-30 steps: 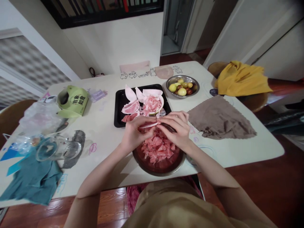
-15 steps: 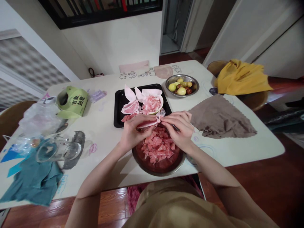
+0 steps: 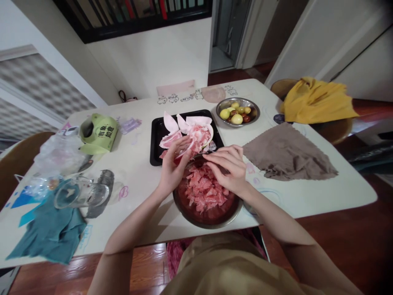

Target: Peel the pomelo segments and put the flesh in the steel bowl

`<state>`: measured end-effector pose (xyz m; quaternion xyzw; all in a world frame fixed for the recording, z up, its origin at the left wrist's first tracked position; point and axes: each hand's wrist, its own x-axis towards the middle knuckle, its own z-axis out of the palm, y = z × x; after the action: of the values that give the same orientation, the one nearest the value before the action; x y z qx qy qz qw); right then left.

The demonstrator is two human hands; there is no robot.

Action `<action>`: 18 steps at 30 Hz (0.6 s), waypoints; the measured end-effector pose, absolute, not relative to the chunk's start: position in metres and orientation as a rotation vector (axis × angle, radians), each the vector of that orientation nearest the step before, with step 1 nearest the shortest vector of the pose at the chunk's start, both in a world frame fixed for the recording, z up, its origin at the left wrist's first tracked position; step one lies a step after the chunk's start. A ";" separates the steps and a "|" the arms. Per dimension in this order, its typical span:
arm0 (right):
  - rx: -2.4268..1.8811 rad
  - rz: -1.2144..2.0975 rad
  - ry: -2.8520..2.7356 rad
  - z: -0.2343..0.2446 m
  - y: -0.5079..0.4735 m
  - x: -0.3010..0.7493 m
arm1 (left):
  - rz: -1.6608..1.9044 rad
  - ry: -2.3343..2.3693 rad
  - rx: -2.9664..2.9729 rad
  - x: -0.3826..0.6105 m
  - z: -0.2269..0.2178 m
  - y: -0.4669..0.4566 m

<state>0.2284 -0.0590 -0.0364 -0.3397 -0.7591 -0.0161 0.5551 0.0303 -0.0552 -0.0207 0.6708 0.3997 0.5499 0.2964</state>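
Note:
Red pomelo flesh in torn pieces fills part of a metal bowl [image 3: 184,213] at the table's near edge. My left hand [image 3: 172,168] is above the bowl's left rim, its fingers and thumb curved around a pomelo segment, which they mostly hide. To its right, my right hand [image 3: 229,168] hovers over the bowl with thumb and fingertips drawn together; whatever is between them is too small to make out. Just beyond, a black tray [image 3: 156,143] holds pale pomelo rind [image 3: 169,122] and pink segments and membrane [image 3: 201,134].
Behind the tray's right side stands a metal bowl of fruit [image 3: 236,119]. A brown cloth [image 3: 291,153] lies to the right. On the left are a green box [image 3: 100,133], clear plastic bags [image 3: 58,153], a glass jug [image 3: 82,194] on its side and a teal cloth [image 3: 50,233].
My hands have moved slightly apart, where they met at the segment before. The left hand has turned, fingers pointing more toward the tray. The view has shifted slightly.

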 end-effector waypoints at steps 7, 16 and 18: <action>-0.900 0.032 -1.729 -0.038 -0.060 0.229 | 1.423 0.980 1.734 0.042 -0.024 -0.069; -0.839 -0.233 -1.714 -0.040 -0.062 0.233 | 1.310 0.918 1.751 0.046 -0.024 -0.079; -0.851 -0.223 -1.737 -0.041 -0.063 0.233 | 1.316 0.919 1.738 0.046 -0.024 -0.078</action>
<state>0.2331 -0.0626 -0.0408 -0.3614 -0.7377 -0.0949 0.5622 0.0461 -0.0784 -0.0238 0.6799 0.3597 0.5150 0.3783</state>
